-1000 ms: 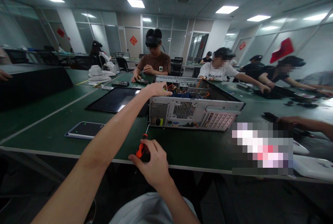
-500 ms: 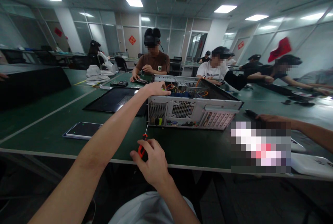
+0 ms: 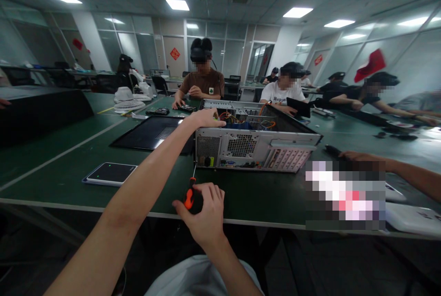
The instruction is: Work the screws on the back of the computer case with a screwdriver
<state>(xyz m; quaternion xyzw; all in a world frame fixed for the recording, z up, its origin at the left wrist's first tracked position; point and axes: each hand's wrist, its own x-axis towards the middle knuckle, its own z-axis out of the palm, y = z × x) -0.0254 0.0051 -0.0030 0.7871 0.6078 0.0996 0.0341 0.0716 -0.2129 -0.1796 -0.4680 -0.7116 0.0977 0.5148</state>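
An opened desktop computer case [image 3: 227, 131] lies on the green table with its rear panel towards me; wires show inside. My left hand [image 3: 208, 118] grips the case's upper left edge, with most of its fingers hidden behind the metal. Below it, my right hand [image 3: 206, 209] holds an orange and black screwdriver [image 3: 189, 198] between thumb and fingers. The screwdriver's thin shaft points up to the lower left corner of the rear panel; whether the tip sits in a screw is too small to tell.
A flat black panel [image 3: 148, 131] lies left of the case, and a white-edged device with a dark face [image 3: 110, 173] is nearer me. White fans [image 3: 129, 104] stand farther back. Across the table a person [image 3: 205, 80] works; another person's hand [image 3: 356, 155] is at the right.
My right hand's fingers have shifted on the screwdriver handle, which has turned and shows more orange. My left hand stays on the case. A person across lifts a dark panel.
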